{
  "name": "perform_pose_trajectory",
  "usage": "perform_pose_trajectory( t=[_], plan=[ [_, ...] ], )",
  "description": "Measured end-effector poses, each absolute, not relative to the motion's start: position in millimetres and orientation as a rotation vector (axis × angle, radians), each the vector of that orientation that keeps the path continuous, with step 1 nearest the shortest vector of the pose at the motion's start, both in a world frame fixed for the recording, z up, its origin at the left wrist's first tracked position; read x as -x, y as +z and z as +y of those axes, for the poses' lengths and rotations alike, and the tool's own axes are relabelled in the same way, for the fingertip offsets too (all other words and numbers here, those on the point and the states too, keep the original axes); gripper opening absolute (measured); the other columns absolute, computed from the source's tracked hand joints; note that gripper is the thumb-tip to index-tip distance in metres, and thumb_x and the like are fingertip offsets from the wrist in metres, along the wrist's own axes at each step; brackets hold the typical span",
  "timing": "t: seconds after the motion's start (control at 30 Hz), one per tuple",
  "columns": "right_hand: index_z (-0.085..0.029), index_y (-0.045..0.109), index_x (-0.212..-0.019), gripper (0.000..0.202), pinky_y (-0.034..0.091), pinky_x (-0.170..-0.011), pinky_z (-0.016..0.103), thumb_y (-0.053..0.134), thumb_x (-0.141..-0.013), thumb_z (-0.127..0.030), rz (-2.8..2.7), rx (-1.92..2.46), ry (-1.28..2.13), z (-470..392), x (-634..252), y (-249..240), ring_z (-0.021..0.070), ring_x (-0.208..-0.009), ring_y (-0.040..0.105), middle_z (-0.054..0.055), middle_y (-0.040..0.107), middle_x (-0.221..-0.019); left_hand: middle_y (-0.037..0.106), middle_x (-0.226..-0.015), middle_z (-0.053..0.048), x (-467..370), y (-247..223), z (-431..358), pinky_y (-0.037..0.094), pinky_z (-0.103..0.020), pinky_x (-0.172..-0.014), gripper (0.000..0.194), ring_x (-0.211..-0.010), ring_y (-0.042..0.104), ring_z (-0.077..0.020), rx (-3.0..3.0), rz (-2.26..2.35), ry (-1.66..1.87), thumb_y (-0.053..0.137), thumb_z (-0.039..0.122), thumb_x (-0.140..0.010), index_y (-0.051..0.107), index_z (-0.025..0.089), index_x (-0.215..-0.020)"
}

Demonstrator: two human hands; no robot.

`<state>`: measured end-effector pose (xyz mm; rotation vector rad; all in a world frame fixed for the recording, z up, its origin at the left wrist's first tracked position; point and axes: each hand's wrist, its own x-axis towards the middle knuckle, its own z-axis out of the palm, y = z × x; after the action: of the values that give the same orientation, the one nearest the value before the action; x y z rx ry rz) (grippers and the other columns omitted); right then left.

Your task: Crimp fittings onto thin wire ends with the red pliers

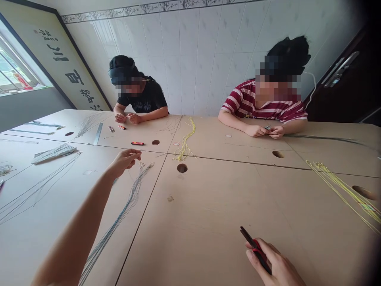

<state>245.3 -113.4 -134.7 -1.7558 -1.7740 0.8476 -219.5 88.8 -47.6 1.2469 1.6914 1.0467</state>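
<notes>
My left hand (pixel 126 161) reaches across the table with thumb and fingertips pressed together. Anything between them is too small to make out. Just to its right lie the tips of a grey-blue bundle of thin wires (pixel 125 204), which runs down toward the near edge. At the lower right, my right hand (pixel 275 262) is closed around pliers (pixel 253 244) with dark, narrow jaws and red-and-black handles. The pliers' jaws point away from me and to the left, over bare tabletop.
Two people sit across the table (pixel 208 206), hands on small work. Yellow wires (pixel 186 141) lie mid-table, with another yellow bundle (pixel 342 184) at right. A red-black marker-like stick (pixel 137 143), a ruler (pixel 97 134) and a folded cloth (pixel 55 153) lie leftward. Round holes (pixel 182 168) pierce the tabletop.
</notes>
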Motion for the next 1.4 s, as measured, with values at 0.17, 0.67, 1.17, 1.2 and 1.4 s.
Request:
perform_pose_trajectory(
  t=[0.17, 0.67, 1.17, 1.2, 1.4],
  plan=[
    [-0.022, 0.065, -0.088, 0.040, 0.050, -0.073, 0.027, 0.050, -0.086, -0.059, -1.603, 1.698, 1.073, -82.5, -222.9, -92.2, 0.0198, -0.079, 0.065, 0.005, 0.069, -0.081, 0.061, -0.072, 0.000, 194.0, -11.6, 56.9, 0.016, -0.020, -0.043, 0.034, -0.045, 0.030, -0.0028, -1.313, 1.643, 1.069, 0.075, 0.040, -0.066, 0.058, 0.018, -0.086],
    [-0.017, 0.069, -0.097, 0.026, 0.035, -0.067, 0.029, 0.065, -0.079, -0.035, -1.396, 0.961, 1.862, -11.5, -96.1, -42.1, 0.0123, -0.070, 0.042, 0.002, 0.063, -0.080, 0.062, -0.075, 0.001, 85.8, -15.3, -19.0, 0.029, -0.025, -0.048, 0.018, -0.058, 0.043, -0.0112, -1.713, 1.424, 0.432, 0.051, 0.037, -0.088, 0.040, 0.023, -0.082],
    [-0.019, 0.054, -0.081, 0.030, 0.030, -0.062, 0.026, 0.065, -0.081, -0.047, -1.538, 1.096, 1.903, -9.4, -117.3, -55.5, 0.0112, -0.068, 0.039, -0.003, 0.046, -0.072, 0.061, -0.071, 0.002, 73.7, -29.0, -14.7, 0.031, -0.025, -0.053, 0.016, -0.059, 0.044, -0.0118, -1.657, 1.342, 0.433, 0.052, 0.036, -0.086, 0.044, 0.023, -0.090],
    [-0.019, 0.054, -0.081, 0.031, 0.030, -0.061, 0.026, 0.067, -0.079, -0.047, -1.512, 1.100, 1.931, -9.1, -117.2, -57.1, 0.0111, -0.067, 0.039, -0.003, 0.047, -0.073, 0.061, -0.072, 0.002, 73.7, -29.0, -15.2, 0.031, -0.025, -0.054, 0.019, -0.059, 0.044, -0.0117, -1.657, 1.335, 0.436, 0.051, 0.039, -0.087, 0.043, 0.022, -0.090],
    [-0.017, 0.060, -0.084, 0.022, 0.028, -0.062, 0.026, 0.066, -0.081, -0.038, -1.515, 0.995, 2.000, -8.6, -116.2, -67.4, 0.0105, -0.068, 0.039, 0.000, 0.052, -0.078, 0.059, -0.072, 0.002, 71.0, -27.1, -19.2, 0.030, -0.025, -0.053, 0.017, -0.060, 0.043, -0.0106, -1.646, 1.280, 0.430, 0.051, 0.037, -0.089, 0.045, 0.021, -0.091]
  ],
)
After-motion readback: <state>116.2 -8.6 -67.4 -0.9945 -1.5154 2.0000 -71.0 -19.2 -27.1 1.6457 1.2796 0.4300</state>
